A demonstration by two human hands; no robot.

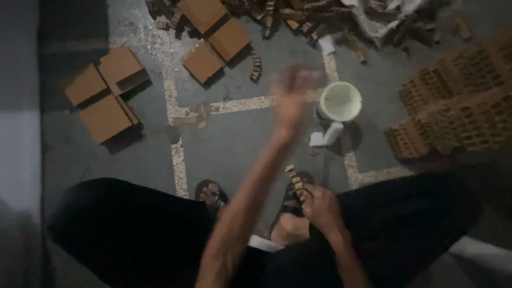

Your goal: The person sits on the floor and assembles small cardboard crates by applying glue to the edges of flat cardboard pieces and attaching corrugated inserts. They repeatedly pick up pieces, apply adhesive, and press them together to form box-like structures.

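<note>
My left hand (290,98) is stretched out over the grey floor, blurred by motion, with fingers apart and nothing seen in it. It hovers just left of a white bucket (340,101). My right hand (321,209) rests low by my knee and grips a short brown notched strip (296,184) that sticks up from the fist. My sandaled feet (212,194) stand on the floor below the strip.
Brown cardboard boxes (106,90) lie at the left, with more boxes (213,37) at the top. Stacked perforated clay bricks (464,101) stand at the right. A heap of brown strips and scrap (330,18) runs along the top edge. A small white piece (326,136) lies beside the bucket.
</note>
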